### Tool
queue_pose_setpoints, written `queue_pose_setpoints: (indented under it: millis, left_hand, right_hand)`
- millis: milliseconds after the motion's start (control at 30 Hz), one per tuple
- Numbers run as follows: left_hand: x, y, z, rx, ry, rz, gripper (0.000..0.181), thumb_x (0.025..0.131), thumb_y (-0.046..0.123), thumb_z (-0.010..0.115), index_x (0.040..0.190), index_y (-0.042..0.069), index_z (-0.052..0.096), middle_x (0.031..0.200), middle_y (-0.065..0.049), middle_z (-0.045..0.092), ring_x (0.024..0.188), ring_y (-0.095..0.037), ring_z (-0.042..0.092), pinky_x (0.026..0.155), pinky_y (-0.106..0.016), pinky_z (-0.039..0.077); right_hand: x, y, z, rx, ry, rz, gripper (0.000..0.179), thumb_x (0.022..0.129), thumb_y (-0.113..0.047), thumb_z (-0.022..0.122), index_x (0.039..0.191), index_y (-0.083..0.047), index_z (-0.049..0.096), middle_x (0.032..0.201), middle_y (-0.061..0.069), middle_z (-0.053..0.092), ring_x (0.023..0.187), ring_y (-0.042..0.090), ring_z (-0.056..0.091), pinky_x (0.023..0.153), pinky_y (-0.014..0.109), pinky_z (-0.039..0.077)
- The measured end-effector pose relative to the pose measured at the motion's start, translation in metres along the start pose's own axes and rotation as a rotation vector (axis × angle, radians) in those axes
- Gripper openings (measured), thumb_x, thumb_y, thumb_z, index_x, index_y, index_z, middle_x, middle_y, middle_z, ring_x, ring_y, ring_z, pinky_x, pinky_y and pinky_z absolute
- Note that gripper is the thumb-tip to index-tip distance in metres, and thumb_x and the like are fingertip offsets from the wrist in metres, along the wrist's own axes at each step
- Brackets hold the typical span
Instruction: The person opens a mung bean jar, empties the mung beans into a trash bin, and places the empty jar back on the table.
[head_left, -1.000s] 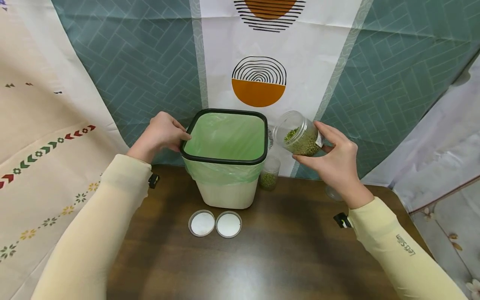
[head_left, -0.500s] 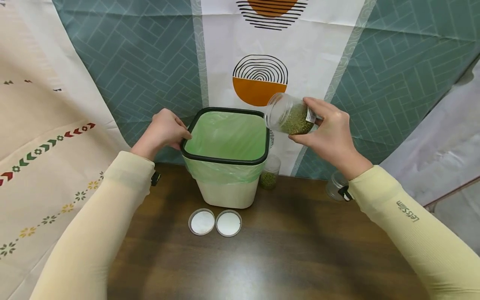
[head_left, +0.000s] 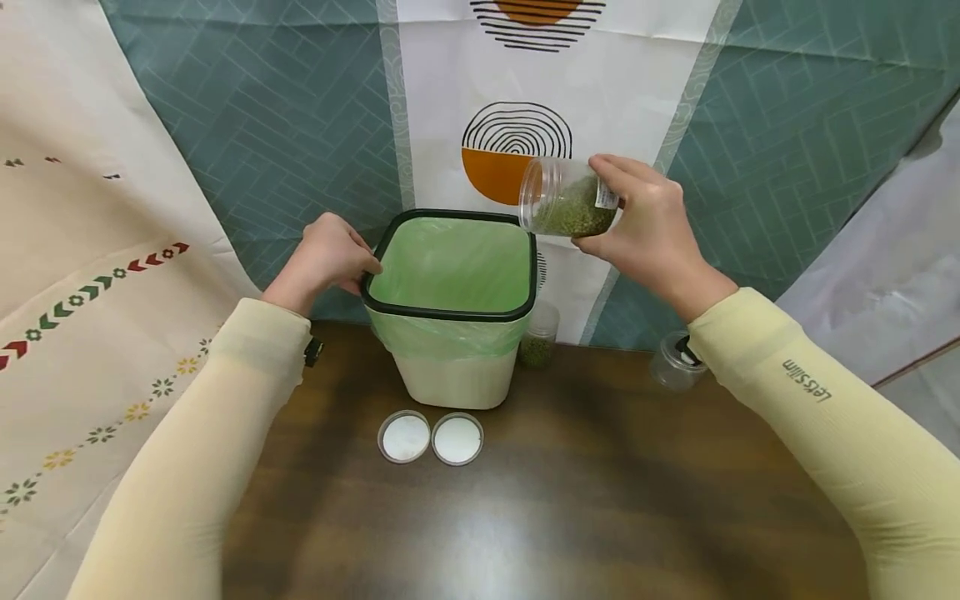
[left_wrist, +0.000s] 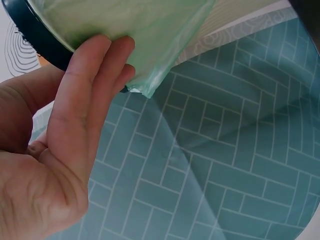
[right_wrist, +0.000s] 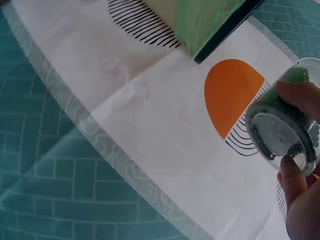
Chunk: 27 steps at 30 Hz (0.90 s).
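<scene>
My left hand pinches the left side of a pale trash bin's black rim, thumb on top. In the left wrist view its fingers lie against the outside, over the green liner bag. My right hand grips a clear plastic jar partly filled with green beans. The jar lies almost on its side, lidless mouth facing left, just over the bin's right back rim. Its beans are inside, along the lower wall. In the right wrist view the jar's base faces the camera.
Behind the bin's right side stands another clear jar with green beans, partly hidden. A clear jar sits at the right near my wrist. Two round lids, left and right, lie in front of the bin. A patterned cloth hangs behind.
My right hand has raised the jar and brought it left to the bin's rim, tipping it closer to horizontal. My left hand has stayed on the rim.
</scene>
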<state>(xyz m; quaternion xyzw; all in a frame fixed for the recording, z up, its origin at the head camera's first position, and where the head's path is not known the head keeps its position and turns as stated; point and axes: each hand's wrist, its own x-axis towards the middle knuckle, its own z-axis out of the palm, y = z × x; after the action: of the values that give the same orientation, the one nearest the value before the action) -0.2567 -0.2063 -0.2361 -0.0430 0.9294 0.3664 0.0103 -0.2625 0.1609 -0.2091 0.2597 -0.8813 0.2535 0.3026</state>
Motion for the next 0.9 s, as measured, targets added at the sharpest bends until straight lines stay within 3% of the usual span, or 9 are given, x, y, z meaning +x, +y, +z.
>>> queue_pose_setpoints:
  millis: [200, 500, 900]
  left_hand:
    - [0.003, -0.004, 0.012, -0.013, -0.023, -0.023, 0.023, 0.077, 0.012, 0.072, 0.093, -0.005, 0.071, 0.089, -0.022, 0.067, 0.057, -0.021, 0.069, 0.066, -0.039, 0.057]
    - [0.004, -0.001, 0.009, -0.024, -0.007, -0.026, 0.023, 0.077, 0.012, 0.073, 0.094, -0.003, 0.072, 0.096, -0.022, 0.066, 0.058, -0.019, 0.069, 0.063, -0.037, 0.057]
    - [-0.004, 0.004, 0.002, 0.035, 0.048, 0.010, 0.016, 0.077, 0.013, 0.070, 0.084, -0.001, 0.074, 0.080, -0.017, 0.071, 0.056, -0.021, 0.068, 0.070, -0.042, 0.056]
  right_hand:
    - [0.001, 0.005, 0.004, -0.077, -0.025, -0.048, 0.082, 0.061, -0.010, 0.084, 0.135, -0.008, 0.050, 0.137, 0.010, 0.051, 0.126, 0.027, 0.048, 0.095, 0.043, 0.048]
    - [0.016, 0.002, -0.002, -0.102, -0.071, -0.065, 0.084, 0.062, -0.009, 0.083, 0.137, -0.008, 0.047, 0.140, 0.007, 0.048, 0.130, 0.026, 0.044, 0.099, 0.043, 0.046]
    - [0.021, 0.004, 0.003, -0.124, -0.090, -0.081, 0.084, 0.063, -0.006, 0.082, 0.139, -0.010, 0.046, 0.142, 0.007, 0.046, 0.129, 0.027, 0.044, 0.098, 0.043, 0.046]
